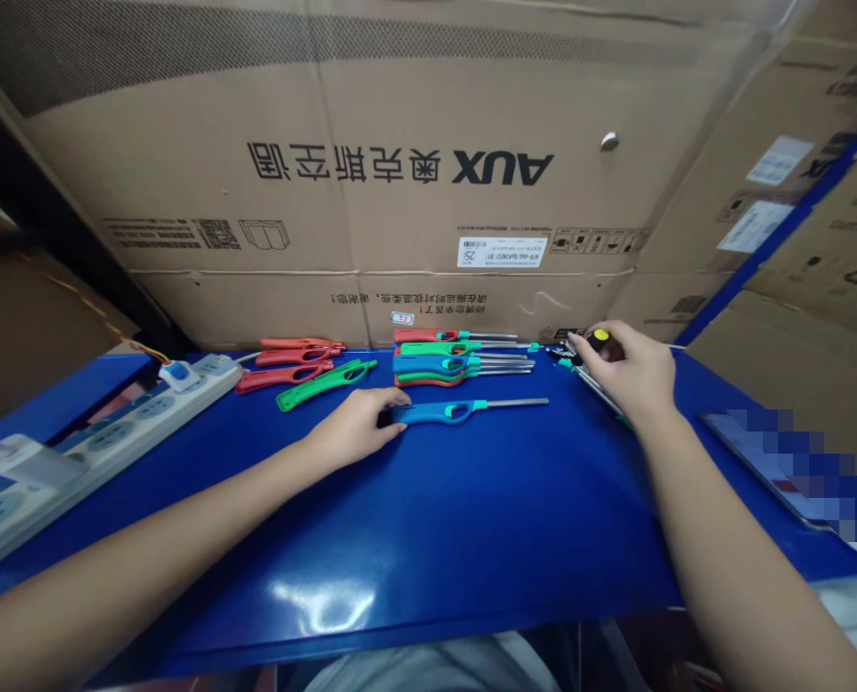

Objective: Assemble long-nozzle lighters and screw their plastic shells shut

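Because the left hand (pixel 360 423) grips the blue plastic long-nosed lighter (pixel 435 414) by one end only, its metal barrel (pixel 517 403) could swing into the multicoloured plastic lighter pile (pixel 428 364) behind on the blue desk (pixel 472 509), while the right hand (pixel 641 375) grasps a dark yellow-capped handle (pixel 602 339).

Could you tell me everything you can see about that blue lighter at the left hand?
The blue lighter has a plastic-looking handle with a looped opening, turquoise trigger and collar, and a slim, silvery, metal-looking rod. It lies sideways at the blue table's surface, rod pointing right, nearer the wearer than the pile of similar lighters. The left hand holds the handle's left end, partly hiding it.
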`<state>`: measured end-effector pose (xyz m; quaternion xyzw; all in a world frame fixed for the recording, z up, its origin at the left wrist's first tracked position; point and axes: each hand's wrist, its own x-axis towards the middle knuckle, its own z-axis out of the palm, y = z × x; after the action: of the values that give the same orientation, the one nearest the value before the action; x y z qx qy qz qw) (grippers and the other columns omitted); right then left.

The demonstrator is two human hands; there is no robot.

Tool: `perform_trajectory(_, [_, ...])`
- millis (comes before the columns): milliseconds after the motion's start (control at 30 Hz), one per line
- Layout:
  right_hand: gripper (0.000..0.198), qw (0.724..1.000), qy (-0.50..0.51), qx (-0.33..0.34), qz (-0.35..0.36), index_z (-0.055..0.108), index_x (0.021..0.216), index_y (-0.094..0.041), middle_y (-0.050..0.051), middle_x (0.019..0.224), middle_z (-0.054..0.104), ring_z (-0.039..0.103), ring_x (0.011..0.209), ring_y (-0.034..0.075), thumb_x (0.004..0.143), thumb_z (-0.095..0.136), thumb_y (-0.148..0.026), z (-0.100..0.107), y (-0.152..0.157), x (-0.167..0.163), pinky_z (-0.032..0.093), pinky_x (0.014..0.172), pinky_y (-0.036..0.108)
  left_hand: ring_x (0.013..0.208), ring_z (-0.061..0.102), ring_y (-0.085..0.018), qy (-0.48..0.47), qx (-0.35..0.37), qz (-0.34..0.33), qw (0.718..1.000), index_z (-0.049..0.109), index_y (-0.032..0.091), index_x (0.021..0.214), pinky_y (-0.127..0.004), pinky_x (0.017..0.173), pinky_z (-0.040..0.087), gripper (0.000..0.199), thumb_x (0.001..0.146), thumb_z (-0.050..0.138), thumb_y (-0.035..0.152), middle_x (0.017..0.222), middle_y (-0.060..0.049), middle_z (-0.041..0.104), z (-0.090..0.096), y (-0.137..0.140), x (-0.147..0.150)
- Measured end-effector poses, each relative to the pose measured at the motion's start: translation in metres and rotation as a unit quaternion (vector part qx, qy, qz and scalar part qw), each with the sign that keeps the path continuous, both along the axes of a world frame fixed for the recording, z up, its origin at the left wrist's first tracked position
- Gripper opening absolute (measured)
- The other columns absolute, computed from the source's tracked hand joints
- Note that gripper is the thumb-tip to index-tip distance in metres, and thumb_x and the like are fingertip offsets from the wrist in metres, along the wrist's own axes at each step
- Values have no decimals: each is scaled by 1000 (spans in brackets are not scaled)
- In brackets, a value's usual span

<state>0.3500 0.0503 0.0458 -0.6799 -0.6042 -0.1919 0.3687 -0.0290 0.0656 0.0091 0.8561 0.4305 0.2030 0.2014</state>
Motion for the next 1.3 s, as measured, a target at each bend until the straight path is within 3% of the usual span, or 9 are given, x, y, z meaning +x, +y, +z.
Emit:
perform_trajectory(167, [31, 998, -12, -55, 3, 72, 95, -23, 6, 81, 73, 66, 76, 23, 88, 61, -51, 0, 1, 3, 35, 58, 28, 100, 72, -23, -33, 5, 30, 999, 69, 19, 107, -37, 93, 58, 26, 84, 69, 29, 110, -6, 77, -10, 16, 6])
perform_trajectory(333, [32, 987, -12, -158, -21, 74, 99, -26, 7, 93, 76, 69, 86, 27, 88, 58, -51, 1, 2, 6, 38, 60, 30, 98, 72, -23, -48, 16, 47, 998, 70, 19, 107, -40, 93, 58, 27, 83, 69, 31, 109, -6, 77, -15, 23, 8])
perform_trajectory(500, [42, 947, -55, -314, -31, 71, 119, -25, 10, 107, 77, 70, 97, 31, 89, 54, -49, -3, 5, 9, 47, 69, 34, 99, 73, -24, -52, 25, 48, 997, 71, 20, 107, -40, 93, 59, 27, 83, 68, 31, 109, -6, 77, -13, 25, 8])
perform_trajectory(667, [45, 917, -70, -394, 8, 74, 118, -21, 13, 113, 76, 70, 100, 32, 83, 62, -46, -17, 11, 13, 50, 72, 35, 101, 72, -24, -54, 26, 42, 997, 70, 20, 108, -41, 94, 58, 27, 84, 67, 32, 110, -7, 77, -12, 24, 8])
perform_trajectory(833, [49, 911, -67, -406, 19, 68, 130, -24, 11, 117, 74, 68, 105, 31, 87, 58, -47, -22, 13, 13, 49, 73, 34, 100, 73, -24, -54, 32, 39, 997, 70, 20, 107, -40, 93, 59, 26, 83, 67, 32, 108, -6, 77, -11, 23, 8])
perform_trajectory(1300, [49, 914, -47, -401, -21, 67, 130, -21, 15, 124, 71, 68, 110, 34, 89, 56, -46, -24, 15, 6, 52, 79, 39, 91, 72, -23, -67, 49, 63, 995, 69, 19, 103, -38, 86, 60, 25, 83, 70, 34, 98, -6, 77, -14, 20, 5])
